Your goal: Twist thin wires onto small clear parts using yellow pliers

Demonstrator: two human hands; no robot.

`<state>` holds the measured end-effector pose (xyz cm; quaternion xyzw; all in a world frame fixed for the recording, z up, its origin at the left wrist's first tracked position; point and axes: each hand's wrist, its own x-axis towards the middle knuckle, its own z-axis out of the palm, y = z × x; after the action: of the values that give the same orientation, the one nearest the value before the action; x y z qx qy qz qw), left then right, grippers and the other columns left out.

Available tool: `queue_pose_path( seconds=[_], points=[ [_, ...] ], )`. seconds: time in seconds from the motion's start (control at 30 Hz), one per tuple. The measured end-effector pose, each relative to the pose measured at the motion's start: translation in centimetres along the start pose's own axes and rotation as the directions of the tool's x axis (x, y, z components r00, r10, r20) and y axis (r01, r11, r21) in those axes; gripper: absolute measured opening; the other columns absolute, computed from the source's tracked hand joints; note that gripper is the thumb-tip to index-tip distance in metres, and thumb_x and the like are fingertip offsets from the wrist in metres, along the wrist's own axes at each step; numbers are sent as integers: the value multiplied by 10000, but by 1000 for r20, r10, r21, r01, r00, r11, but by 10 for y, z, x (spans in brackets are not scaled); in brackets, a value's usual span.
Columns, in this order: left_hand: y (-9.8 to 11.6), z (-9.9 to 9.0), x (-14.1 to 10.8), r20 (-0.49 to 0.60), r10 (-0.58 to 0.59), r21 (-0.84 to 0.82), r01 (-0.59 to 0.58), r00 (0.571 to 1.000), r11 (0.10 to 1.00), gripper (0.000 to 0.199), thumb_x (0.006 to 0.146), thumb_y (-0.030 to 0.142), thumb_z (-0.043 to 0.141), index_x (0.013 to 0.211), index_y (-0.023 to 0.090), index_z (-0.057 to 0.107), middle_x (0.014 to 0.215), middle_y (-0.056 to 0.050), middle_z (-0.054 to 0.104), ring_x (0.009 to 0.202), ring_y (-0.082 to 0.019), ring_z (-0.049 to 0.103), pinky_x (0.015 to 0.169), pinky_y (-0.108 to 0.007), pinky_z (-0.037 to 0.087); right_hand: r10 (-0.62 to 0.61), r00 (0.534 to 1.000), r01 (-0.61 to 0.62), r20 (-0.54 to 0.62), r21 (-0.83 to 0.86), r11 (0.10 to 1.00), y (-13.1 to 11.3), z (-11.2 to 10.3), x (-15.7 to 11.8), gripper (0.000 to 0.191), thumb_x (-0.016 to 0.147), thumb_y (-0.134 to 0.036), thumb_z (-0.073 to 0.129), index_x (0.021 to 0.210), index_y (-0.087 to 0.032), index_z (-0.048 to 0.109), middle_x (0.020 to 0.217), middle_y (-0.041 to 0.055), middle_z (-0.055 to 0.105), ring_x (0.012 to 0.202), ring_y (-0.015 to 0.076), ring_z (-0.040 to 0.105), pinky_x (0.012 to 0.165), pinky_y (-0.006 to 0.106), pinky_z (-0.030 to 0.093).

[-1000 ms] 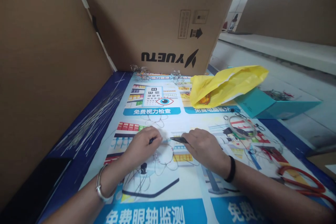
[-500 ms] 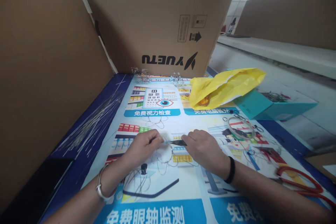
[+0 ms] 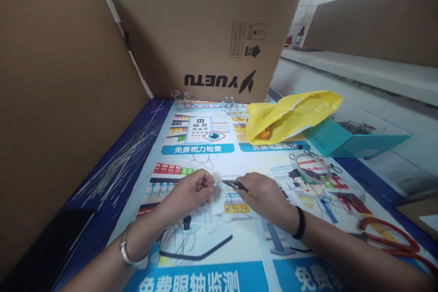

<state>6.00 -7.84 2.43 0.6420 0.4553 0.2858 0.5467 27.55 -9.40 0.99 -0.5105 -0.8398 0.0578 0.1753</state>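
My left hand (image 3: 198,188), with a silver bangle at its wrist, is closed in a pinch on thin wire. A loop of that thin wire (image 3: 214,216) hangs below its fingertips, over the printed sheet. My right hand (image 3: 265,194), wearing a black wristband, is wrapped round small pliers (image 3: 236,185). Their dark, pointed jaws face left, a short way from the left fingertips. More bent wires (image 3: 179,238) lie nearer to me, beside the left forearm.
Straight wires (image 3: 119,162) lie at the left. A yellow bag (image 3: 294,116), a teal box (image 3: 356,139), a clear ring (image 3: 313,168) and red-handled scissors (image 3: 390,236) are at the right. Cardboard (image 3: 205,32) stands behind; wire pieces (image 3: 230,105) sit before it.
The left fingers have turned and curled, and the wire loop has shifted. The pliers have tilted and moved slightly away from the left fingertips, showing a yellow handle part.
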Motion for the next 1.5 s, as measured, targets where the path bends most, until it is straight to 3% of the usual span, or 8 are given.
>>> queue_pose_path(
  seconds=[0.13,0.27,0.4,0.67,0.93,1.33,1.43,1.5],
  points=[
    [7,1,-3,57,-99,52,96,993,994,173,751,279,523,857,181,618,586,1,592,500,-115,517,468,-212,359,-27,999,28,-29,23,999,2,2,-1,171,866,-249,460,799,-176,598,722,20,586,720,132,526,665,231,377],
    [10,2,-3,114,-172,82,163,978,983,200,761,296,477,750,154,617,537,5,562,478,-102,491,468,-208,354,-38,997,42,-59,54,998,5,5,-1,149,851,-256,481,814,-183,606,720,22,591,721,143,532,664,240,384],
    [12,3,-3,97,-216,98,206,972,974,203,757,304,457,677,158,573,511,9,542,443,-94,458,451,-211,339,-37,997,43,-71,73,996,5,6,-1,157,854,-265,481,827,-184,612,722,27,595,721,148,536,667,246,390],
    [12,4,-4,80,-211,99,202,974,974,171,748,266,449,631,178,537,469,35,491,418,-83,425,435,-203,310,-55,995,63,-88,91,994,4,6,-1,170,860,-273,477,821,-181,613,711,27,593,708,147,534,654,245,390],
    [15,6,-6,104,-252,60,247,962,967,217,774,349,471,673,167,533,449,48,461,395,-67,355,419,-198,274,-49,994,59,-100,105,993,4,6,-1,151,853,-265,492,823,-184,615,710,23,592,706,145,530,650,242,387],
    [15,8,-3,4,-266,-16,266,964,964,186,761,308,487,634,173,488,435,51,455,380,-60,343,394,-185,257,-42,987,52,-156,62,997,5,6,0,145,856,-258,478,868,-177,597,744,40,581,741,165,515,676,276,385],
    [14,8,-2,-35,-271,-28,270,962,963,204,767,334,492,646,170,490,429,54,453,378,-61,340,395,-185,265,-100,969,110,-227,29,994,3,0,0,160,857,-239,472,953,-175,583,803,55,587,791,180,501,721,307,369],
    [13,8,-2,-45,-270,-31,269,962,963,208,765,348,499,657,170,494,422,57,449,374,-64,340,393,-188,267,-157,966,151,-205,-44,988,-1,-4,-1,186,836,-228,500,1000,-189,579,832,59,587,817,191,490,727,318,349]
  ],
)
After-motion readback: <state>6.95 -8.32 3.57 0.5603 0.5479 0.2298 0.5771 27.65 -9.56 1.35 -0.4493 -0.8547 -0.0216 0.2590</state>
